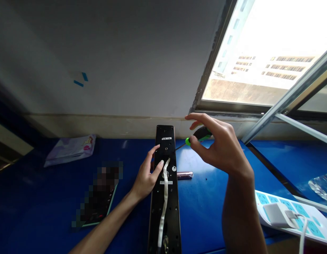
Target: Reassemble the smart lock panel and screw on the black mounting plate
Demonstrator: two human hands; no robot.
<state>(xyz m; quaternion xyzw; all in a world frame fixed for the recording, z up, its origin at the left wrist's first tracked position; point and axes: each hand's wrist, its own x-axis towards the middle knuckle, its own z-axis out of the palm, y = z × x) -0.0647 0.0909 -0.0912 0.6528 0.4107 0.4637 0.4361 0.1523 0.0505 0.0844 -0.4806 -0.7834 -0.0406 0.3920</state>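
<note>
A long black panel lies lengthwise in front of me, with a white-wrapped cable running along its face. On its left edge rests my left hand, thumb and forefinger spread apart and touching the top face; its other fingers are mostly hidden. My right hand is closed round a black and green screwdriver, forefinger raised off the handle. The thin shaft slants down left to the panel's right edge, near its upper part. Whether the tip sits in a screw is too small to tell.
On the blue table, a metallic pink cylinder pokes out from beside the panel. A phone-like device, partly blurred, and a pale packet lie left. Right are a power strip with a white charger and a metal frame.
</note>
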